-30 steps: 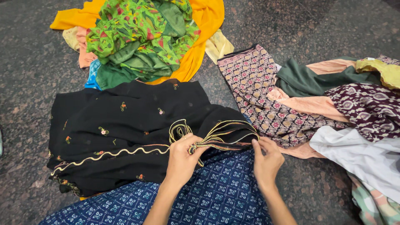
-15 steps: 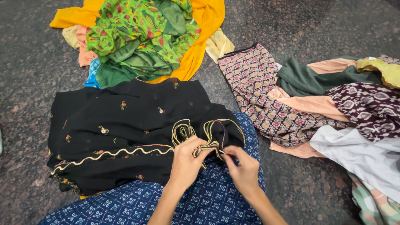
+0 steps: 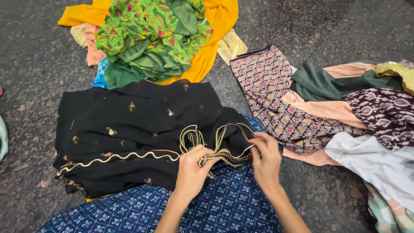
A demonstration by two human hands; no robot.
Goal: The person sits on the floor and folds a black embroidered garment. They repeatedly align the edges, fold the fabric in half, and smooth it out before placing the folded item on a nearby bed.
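Observation:
A black sheer cloth [image 3: 142, 129] with small embroidered flowers and a wavy yellow-trimmed edge lies spread on the dark stone floor in front of me. My left hand [image 3: 193, 170] pinches a gathered bunch of that trimmed edge. My right hand [image 3: 265, 157] grips the same edge a little to the right, holding a loop of the trim between the fingers. Both hands rest over a dark blue printed fabric [image 3: 215, 207] that covers my lap.
A heap of green floral and orange cloth [image 3: 164, 39] lies at the far side. To the right sits a pile with a maroon patterned piece [image 3: 276, 95], dark green, peach, purple printed and white cloth [image 3: 379, 164]. Speckled floor [image 3: 30, 64] surrounds everything.
My right hand moved left to the left hand, then drew back right along the trimmed edge. More of the black cloth's edge is gathered in the left hand.

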